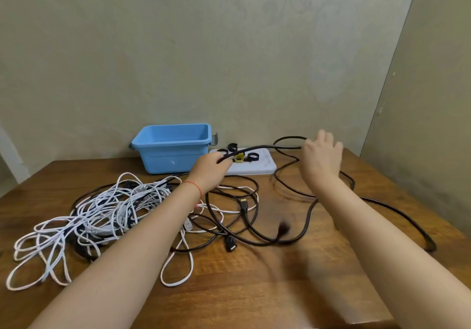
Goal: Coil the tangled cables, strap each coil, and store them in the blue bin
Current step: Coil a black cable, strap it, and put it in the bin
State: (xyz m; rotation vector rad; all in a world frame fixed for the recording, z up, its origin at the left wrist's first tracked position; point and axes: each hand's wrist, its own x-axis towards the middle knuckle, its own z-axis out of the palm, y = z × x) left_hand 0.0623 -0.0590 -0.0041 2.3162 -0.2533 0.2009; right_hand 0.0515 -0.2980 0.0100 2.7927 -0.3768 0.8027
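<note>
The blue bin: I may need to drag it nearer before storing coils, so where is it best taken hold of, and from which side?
Judging by its pose, grip the blue bin by its near rim, coming from the front. That lip overhangs the wall, giving fingers a ledge. A white tray of straps crowds its right side, and the wall stands close behind it. Both hands currently hold the black cable.

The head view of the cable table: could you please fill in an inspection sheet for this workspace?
Surface: wooden table, bare near the front edge.
Job's things: blue bin at the back, no coil visible in it; straps on a white tray.
Clutter: nothing seen.
Grippers: left hand and right hand hold a span of black cable between them.
Cables: white cable tangled at left; black loops sprawl to the right.
Surroundings: plain wall.
</note>
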